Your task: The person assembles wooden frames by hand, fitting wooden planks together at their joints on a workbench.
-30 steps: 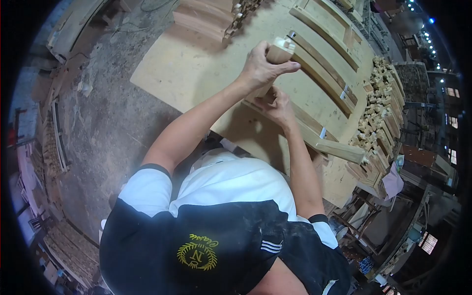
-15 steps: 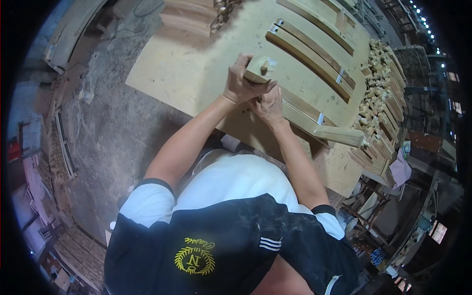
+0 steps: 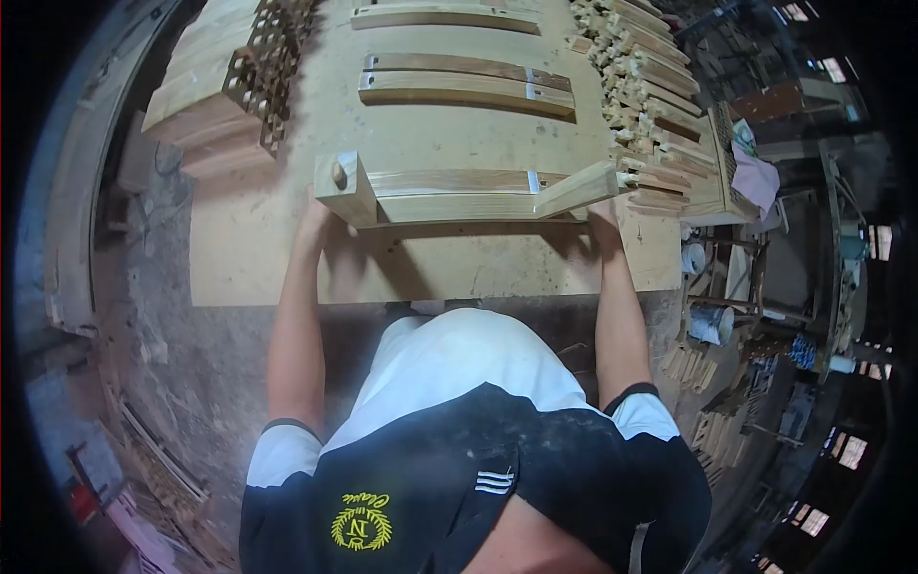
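Observation:
A wooden frame stands on the board-topped table, its long rail (image 3: 459,207) running left to right between two upright end posts. My left hand (image 3: 316,212) is at the foot of the left post (image 3: 346,189), its fingers mostly hidden behind the wood. At the other end my right hand (image 3: 602,218) is beside the right post (image 3: 577,188), which leans outward in view; its fingers are largely hidden too. A second strip (image 3: 449,181) with a pale label lies just behind the rail.
Paired slats (image 3: 464,92) lie farther back on the tabletop (image 3: 258,277), with another slat (image 3: 445,17) beyond. Stacked wooden blocks (image 3: 206,96) stand at the left. Many small pieces (image 3: 660,115) are piled at the right, near a pink cloth (image 3: 755,180).
My hands have moved apart, from close together at the left post to opposite ends of the frame. The view has turned, and the frame now lies level across it.

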Demonstrator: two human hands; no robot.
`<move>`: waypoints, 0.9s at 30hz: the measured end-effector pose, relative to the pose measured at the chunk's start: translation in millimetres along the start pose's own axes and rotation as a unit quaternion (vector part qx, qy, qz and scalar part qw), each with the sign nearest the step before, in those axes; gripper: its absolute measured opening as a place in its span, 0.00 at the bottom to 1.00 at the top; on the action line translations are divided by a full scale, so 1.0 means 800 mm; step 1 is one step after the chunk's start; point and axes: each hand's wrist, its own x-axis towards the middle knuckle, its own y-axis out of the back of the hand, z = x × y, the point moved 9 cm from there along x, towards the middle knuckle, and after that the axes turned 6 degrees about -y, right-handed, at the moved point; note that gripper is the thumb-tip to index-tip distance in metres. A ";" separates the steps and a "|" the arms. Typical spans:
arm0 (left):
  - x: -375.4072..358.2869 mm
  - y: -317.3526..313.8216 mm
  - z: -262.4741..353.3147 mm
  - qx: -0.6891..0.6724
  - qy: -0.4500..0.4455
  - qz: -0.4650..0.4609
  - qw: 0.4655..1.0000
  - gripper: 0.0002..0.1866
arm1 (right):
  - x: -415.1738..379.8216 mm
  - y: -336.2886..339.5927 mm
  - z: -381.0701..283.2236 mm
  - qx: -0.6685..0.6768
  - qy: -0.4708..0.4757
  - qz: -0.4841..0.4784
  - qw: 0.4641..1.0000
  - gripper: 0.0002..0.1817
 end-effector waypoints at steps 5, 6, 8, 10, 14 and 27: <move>0.007 -0.016 0.059 -0.083 0.048 0.013 0.995 0.34 | 0.002 0.023 -0.104 0.244 -0.155 -0.026 0.957 0.23; 0.002 -0.017 0.090 -0.096 0.007 0.028 0.995 0.36 | 0.003 0.034 -0.123 0.281 -0.161 -0.024 0.946 0.24; -0.002 -0.012 0.137 -0.186 -0.077 0.016 0.979 0.38 | 0.008 0.091 -0.168 0.383 -0.151 -0.010 0.911 0.26; -0.029 0.000 0.197 -0.316 -0.181 0.037 0.931 0.34 | 0.021 0.135 -0.181 0.546 -0.138 0.002 0.826 0.27; -0.126 -0.011 0.293 -0.210 -0.450 0.053 0.866 0.21 | 0.005 0.198 -0.233 0.606 -0.104 0.051 0.787 0.20; -0.125 -0.030 0.281 -0.090 -0.432 0.158 0.883 0.23 | -0.045 0.233 -0.244 0.451 -0.029 0.175 0.875 0.07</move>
